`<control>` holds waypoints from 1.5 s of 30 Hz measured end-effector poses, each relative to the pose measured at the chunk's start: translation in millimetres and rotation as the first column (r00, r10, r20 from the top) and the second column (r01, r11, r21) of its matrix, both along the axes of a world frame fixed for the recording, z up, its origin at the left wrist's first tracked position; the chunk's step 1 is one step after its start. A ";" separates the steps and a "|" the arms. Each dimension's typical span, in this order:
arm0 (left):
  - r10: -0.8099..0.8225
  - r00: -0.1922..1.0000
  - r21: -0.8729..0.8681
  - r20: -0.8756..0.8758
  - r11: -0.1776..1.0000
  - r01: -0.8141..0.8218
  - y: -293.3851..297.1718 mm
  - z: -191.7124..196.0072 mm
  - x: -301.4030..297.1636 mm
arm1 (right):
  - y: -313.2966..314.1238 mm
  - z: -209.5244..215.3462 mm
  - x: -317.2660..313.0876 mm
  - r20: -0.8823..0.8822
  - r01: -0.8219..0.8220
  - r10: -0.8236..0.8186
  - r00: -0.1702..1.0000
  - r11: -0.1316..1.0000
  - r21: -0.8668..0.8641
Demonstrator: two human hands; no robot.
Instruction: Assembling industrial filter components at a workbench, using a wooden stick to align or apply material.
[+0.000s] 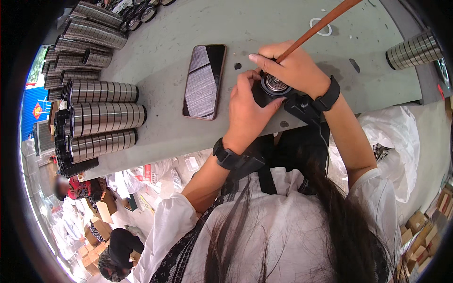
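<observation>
My left hand (249,111) is curled round a round black part with a silver rim and a perforated metal centre (275,85), close to the table's near edge. Its thumb and fingers grip the side of the part. Over the far side of the same part, my right hand (299,68) is closed on a thin reddish-brown stick (325,22), which slants up and to the right. The stick's lower end is hidden by the fingers. Black straps with small boxes sit on both wrists.
A phone (204,82) lies left of my hands on the grey-green table (160,56). Stacks of steel-and-black rings (108,115) line the left side; another stack (415,51) lies at right. A white ring (329,32) lies beyond the stick. Another person (122,250) is at lower left.
</observation>
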State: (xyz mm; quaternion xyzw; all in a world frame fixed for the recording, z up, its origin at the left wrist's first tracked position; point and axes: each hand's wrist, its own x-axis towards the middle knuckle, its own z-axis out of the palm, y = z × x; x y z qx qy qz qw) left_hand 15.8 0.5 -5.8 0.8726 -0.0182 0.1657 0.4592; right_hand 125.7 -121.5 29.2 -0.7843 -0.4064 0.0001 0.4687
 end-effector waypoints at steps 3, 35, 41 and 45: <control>-0.006 1.000 -0.013 0.002 1.000 0.006 -1.6 0.2 1.3 | -1.1 -3.1 -2.2 0.023 0.008 -0.008 1.000 1.000 -0.012; -0.019 0.997 0.184 0.072 0.983 0.005 -2.1 -0.8 1.2 | -24.6 -6.9 -21.3 0.107 -0.069 0.068 0.992 0.998 0.009; -0.038 0.996 0.184 0.084 0.983 0.022 -3.8 5.6 1.0 | -32.0 -4.9 -19.2 0.085 -0.111 0.117 0.989 0.991 -0.077; -0.044 0.996 0.176 0.073 0.984 0.030 -3.6 4.9 1.8 | -37.6 4.9 -18.7 0.076 -0.099 0.110 0.991 0.986 -0.131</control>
